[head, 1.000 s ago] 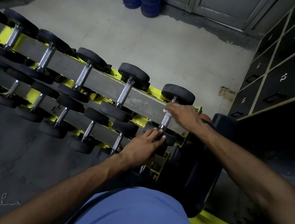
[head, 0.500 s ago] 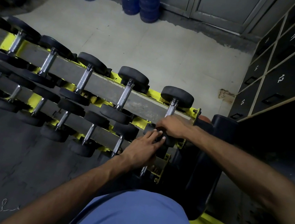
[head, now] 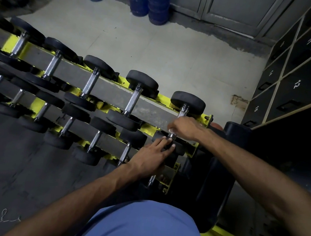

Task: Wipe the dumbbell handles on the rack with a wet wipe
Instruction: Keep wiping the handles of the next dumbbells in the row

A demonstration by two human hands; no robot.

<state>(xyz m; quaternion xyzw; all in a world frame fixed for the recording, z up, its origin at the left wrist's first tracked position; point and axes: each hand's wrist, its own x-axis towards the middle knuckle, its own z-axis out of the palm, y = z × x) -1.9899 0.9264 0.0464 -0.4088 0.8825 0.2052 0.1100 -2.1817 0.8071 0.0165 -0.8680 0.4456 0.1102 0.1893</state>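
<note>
A yellow and grey rack [head: 148,109] carries rows of black dumbbells with chrome handles. My right hand [head: 185,128] is curled round the chrome handle [head: 183,110] of the rightmost top-row dumbbell, with a white wet wipe [head: 171,129] showing under its fingers. My left hand [head: 152,156] rests with straight fingers on the near black head [head: 178,149] of that same dumbbell. The far head [head: 188,102] sits above my right hand. Most of the wipe is hidden inside the grip.
Blue water jugs [head: 157,3] stand by the far wall. Numbered dark lockers [head: 298,85] line the right side. A black padded bench [head: 216,175] stands right of the rack end. Pale tiled floor lies behind the rack, dark rubber matting [head: 10,159] in front.
My right hand slid down the handle toward the near head, then came partway back up. My left hand stayed on the near head.
</note>
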